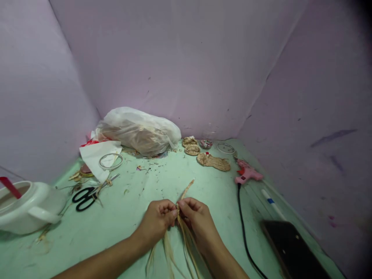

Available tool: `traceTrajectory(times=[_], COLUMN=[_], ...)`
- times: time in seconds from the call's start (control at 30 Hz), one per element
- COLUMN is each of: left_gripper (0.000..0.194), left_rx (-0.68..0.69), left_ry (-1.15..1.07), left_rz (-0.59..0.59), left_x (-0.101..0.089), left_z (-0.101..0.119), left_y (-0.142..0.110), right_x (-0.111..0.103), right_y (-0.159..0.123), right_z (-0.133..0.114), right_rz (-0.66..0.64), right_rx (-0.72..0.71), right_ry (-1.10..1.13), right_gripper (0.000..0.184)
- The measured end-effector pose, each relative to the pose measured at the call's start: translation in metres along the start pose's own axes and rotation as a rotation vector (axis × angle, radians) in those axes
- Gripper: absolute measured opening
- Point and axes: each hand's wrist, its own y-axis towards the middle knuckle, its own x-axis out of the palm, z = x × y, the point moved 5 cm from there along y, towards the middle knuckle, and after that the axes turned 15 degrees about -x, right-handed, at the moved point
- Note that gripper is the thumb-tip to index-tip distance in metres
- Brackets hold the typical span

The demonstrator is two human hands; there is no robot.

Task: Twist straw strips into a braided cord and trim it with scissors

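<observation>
Near the front of the green table, my left hand (161, 218) and my right hand (195, 217) meet, both closed on a braid of straw-coloured fibre (187, 189). Its narrow plaited end sticks out beyond my fingertips, pointing away and slightly right. From between my hands, loose fibre strands (169, 252) hang down toward the front, fanned in several bunches. Thumb and index finger of each hand pinch the braid where the strands cross. My fingers partly hide the crossing point.
On the left are black-handled scissors (85, 199), a white pot (43, 205), white paper (95, 157) and a ring (111, 167). Behind lies a plastic bag (139, 131). Rightward are a woven sole-shaped piece (214, 162), a pink glue gun (248, 173), its black cord (242, 228) and a phone (293, 248).
</observation>
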Motion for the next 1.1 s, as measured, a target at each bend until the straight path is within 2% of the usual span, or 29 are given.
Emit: traceTrajectory(times=[0.07, 0.13, 0.2, 0.27, 0.33, 0.53, 0.63, 0.8, 0.93, 1.1], left_gripper=[0.029, 0.031, 0.029, 0.024, 0.022, 0.022, 0.021, 0.019, 0.020, 0.023], left_rx=[-0.057, -0.092, -0.033, 0.084, 0.128, -0.147, -0.193, -0.272, -0.287, -0.199], left_ry=[-0.046, -0.093, -0.075, -0.011, 0.025, -0.164, -0.168, -0.138, -0.171, -0.279], left_rz=[-0.030, -0.010, 0.064, 0.136, 0.145, -0.009, 0.001, -0.024, -0.041, 0.002], left_x=[0.000, -0.004, -0.009, -0.014, -0.016, -0.014, -0.015, -0.012, -0.009, -0.014], left_z=[-0.004, -0.006, -0.002, 0.008, 0.016, 0.009, 0.005, 0.002, 0.005, 0.006], left_y=[0.001, 0.001, 0.000, -0.003, -0.004, 0.011, 0.015, 0.013, 0.013, 0.015], right_x=[-0.001, -0.001, -0.001, 0.000, 0.001, 0.008, 0.009, 0.008, 0.010, 0.009], right_y=[0.000, 0.000, 0.000, 0.001, 0.001, 0.001, 0.001, -0.001, -0.003, -0.003], right_z=[-0.002, -0.003, -0.004, -0.004, -0.004, -0.002, 0.000, 0.001, 0.000, -0.001], right_rz=[0.029, 0.054, 0.067, 0.071, 0.044, -0.109, -0.144, -0.114, -0.150, -0.152], right_rx=[0.018, 0.031, 0.032, 0.012, -0.014, -0.096, -0.093, -0.074, -0.093, -0.077], right_ry=[0.021, 0.056, 0.060, 0.027, -0.016, -0.084, -0.100, -0.079, -0.105, -0.189], right_gripper=[0.029, 0.029, 0.028, 0.029, 0.029, 0.029, 0.029, 0.031, 0.034, 0.032])
